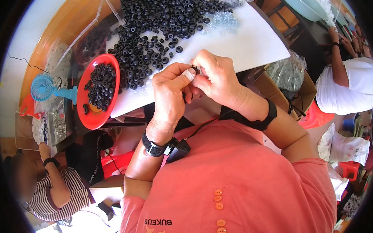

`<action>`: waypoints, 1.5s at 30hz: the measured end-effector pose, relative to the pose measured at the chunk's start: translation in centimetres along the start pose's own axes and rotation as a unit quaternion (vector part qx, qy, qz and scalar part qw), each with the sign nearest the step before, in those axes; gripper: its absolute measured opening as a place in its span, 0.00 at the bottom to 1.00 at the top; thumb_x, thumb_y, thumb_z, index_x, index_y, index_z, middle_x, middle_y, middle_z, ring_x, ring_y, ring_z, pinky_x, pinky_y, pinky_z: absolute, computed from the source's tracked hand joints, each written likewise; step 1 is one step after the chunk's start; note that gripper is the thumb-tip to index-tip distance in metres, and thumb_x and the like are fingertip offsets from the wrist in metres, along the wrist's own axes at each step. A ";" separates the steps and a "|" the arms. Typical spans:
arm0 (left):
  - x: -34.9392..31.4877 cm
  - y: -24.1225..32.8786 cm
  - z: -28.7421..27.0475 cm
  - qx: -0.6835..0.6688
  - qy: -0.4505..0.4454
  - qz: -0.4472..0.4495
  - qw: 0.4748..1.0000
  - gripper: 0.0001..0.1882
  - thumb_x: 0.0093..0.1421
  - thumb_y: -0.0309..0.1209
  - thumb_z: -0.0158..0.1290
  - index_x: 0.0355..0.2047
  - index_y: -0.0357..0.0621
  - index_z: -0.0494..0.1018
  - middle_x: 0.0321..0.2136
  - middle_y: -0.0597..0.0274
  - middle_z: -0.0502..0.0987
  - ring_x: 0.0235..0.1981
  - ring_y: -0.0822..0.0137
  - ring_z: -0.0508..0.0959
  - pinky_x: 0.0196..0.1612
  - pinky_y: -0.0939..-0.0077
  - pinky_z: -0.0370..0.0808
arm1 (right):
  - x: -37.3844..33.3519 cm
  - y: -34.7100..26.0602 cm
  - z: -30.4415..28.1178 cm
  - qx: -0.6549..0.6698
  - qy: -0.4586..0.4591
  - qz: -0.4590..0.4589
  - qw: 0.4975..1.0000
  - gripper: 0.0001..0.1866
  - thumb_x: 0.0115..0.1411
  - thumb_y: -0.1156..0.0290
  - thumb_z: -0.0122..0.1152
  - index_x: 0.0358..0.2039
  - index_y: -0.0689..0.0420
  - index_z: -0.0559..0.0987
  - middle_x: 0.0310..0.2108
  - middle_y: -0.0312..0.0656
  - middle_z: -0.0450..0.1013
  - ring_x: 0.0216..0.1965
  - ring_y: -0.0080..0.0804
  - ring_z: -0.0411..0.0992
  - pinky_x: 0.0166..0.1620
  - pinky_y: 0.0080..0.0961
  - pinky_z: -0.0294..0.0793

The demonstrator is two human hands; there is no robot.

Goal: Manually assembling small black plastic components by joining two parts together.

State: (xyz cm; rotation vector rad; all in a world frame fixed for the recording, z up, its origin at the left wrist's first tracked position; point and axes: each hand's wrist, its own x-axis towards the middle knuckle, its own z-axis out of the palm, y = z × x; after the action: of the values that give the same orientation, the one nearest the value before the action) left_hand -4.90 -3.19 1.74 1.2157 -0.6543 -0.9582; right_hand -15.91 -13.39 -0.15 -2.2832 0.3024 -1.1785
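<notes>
In front of my chest, my left hand (pixel 169 89) and my right hand (pixel 220 78) meet with fingertips pinched together. Between them sits a small black piece (pixel 196 70), mostly covered by the fingers. It resembles the loose black parts but its exact shape is hidden. White tape wraps a digit of my left hand. Beyond the hands, a large heap of small round black parts with holes (pixel 157 17) covers the white table top (pixel 255 41). To the left, a red plastic bowl (pixel 83 113) contains more of these black parts.
Tiny clear bits (pixel 220 23) lie beside the heap. A small blue fan (pixel 43 87) stands left of the bowl. At right, a cardboard box (pixel 269 84) holds a clear bag (pixel 287 72). Other people work at lower left (pixel 62 190) and upper right (pixel 348 85).
</notes>
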 end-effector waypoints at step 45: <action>10.3 -1.7 3.3 0.568 -0.020 0.345 0.747 0.11 0.50 0.17 0.57 0.35 0.36 0.77 0.31 0.54 0.74 0.30 0.60 0.76 0.36 0.70 0.74 | 0.5 8.2 -6.2 -0.343 -0.010 0.024 0.939 0.07 0.50 0.74 0.57 0.30 0.56 0.80 0.35 0.42 0.72 0.42 0.40 0.71 0.39 0.38 0.67</action>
State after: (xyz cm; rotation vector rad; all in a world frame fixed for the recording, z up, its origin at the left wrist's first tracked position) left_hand -3.26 -13.90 0.15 1.7572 -1.7154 0.1741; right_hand -20.25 -22.62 -1.55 -2.8442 0.8731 -1.1412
